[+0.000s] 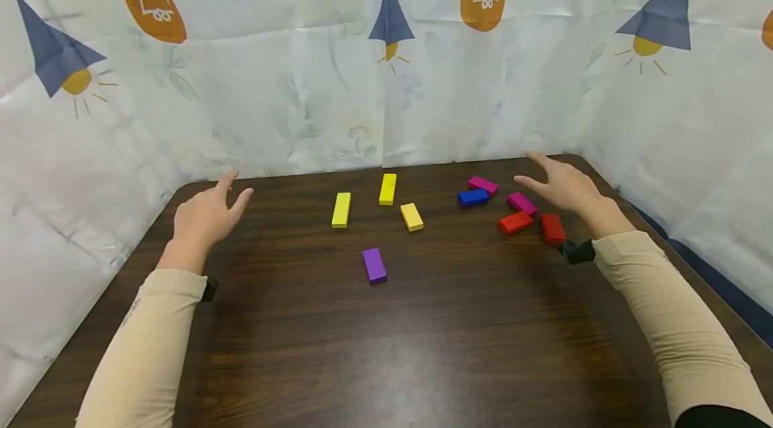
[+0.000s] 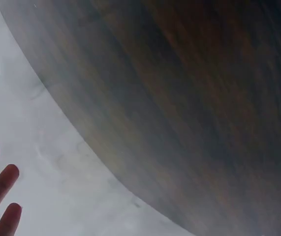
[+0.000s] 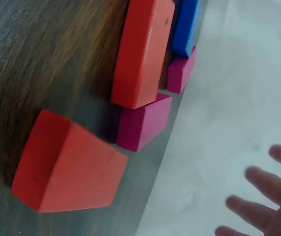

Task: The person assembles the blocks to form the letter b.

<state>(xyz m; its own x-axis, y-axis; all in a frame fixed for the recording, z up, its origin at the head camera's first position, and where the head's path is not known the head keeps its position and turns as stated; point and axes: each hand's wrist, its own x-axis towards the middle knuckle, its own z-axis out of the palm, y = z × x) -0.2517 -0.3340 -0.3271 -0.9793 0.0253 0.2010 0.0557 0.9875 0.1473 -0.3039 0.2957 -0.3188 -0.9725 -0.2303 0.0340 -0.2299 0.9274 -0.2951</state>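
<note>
My left hand (image 1: 207,215) hovers over the far left of the table with fingers spread, holding nothing. On the right my right hand (image 1: 566,185), also spread and without anything in it, is over the table beside a loose group of blocks. That group has a blue block (image 1: 473,197), two magenta blocks, one behind the blue (image 1: 483,185) and one nearer my hand (image 1: 522,204), and two red blocks (image 1: 515,222) (image 3: 71,167). Around the middle lie a lime-yellow block (image 1: 341,210), a yellow block (image 1: 388,189), an orange-yellow block (image 1: 412,217) and, closer to me, a purple block (image 1: 374,265).
The dark wooden table (image 1: 338,347) runs back to a pale curtain (image 1: 241,99) printed with lamps and bulbs, which also hangs along both sides. A dark strap (image 1: 578,251) sits at my right wrist. Beyond the table's right edge shows a dark blue strip (image 1: 718,274).
</note>
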